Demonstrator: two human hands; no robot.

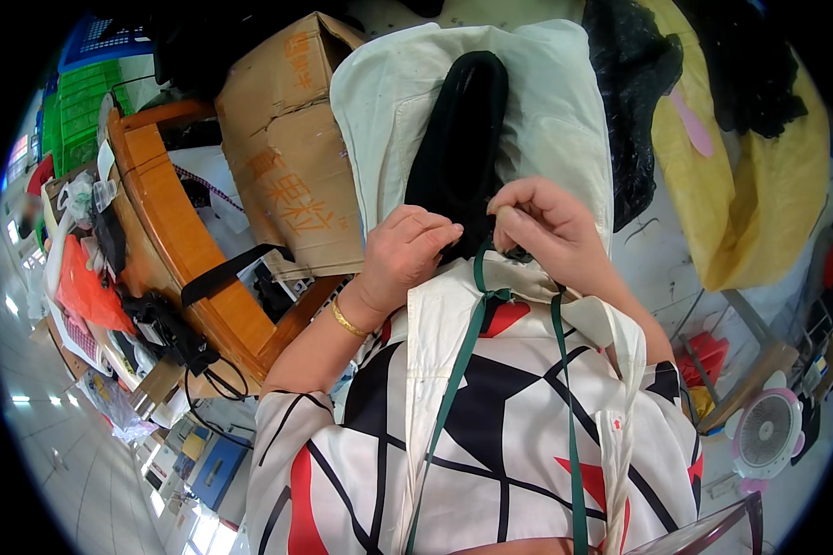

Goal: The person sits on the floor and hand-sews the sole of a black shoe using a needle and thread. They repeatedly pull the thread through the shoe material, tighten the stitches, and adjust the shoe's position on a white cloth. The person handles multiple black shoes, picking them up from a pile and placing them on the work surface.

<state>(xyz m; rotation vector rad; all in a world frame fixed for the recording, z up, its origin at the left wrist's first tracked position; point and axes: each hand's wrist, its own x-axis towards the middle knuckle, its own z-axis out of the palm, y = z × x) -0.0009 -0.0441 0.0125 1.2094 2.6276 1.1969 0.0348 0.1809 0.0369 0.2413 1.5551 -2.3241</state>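
On the white cloth (565, 102) a black shoe (455, 139) is laid, and over this cloth's near part the left hand (405, 252) and the right hand (553, 227) are narrowly closed, but whether something is pinched cannot be told.

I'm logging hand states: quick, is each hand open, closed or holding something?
Left hand: curled closed by the long black fabric shoe; hold unclear.
Right hand: curled closed there too; hold unclear.

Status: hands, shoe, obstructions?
Left hand, right hand: curled at near end of black shoe; grip unclear. Shoe on white cloth. Hands partly block view.
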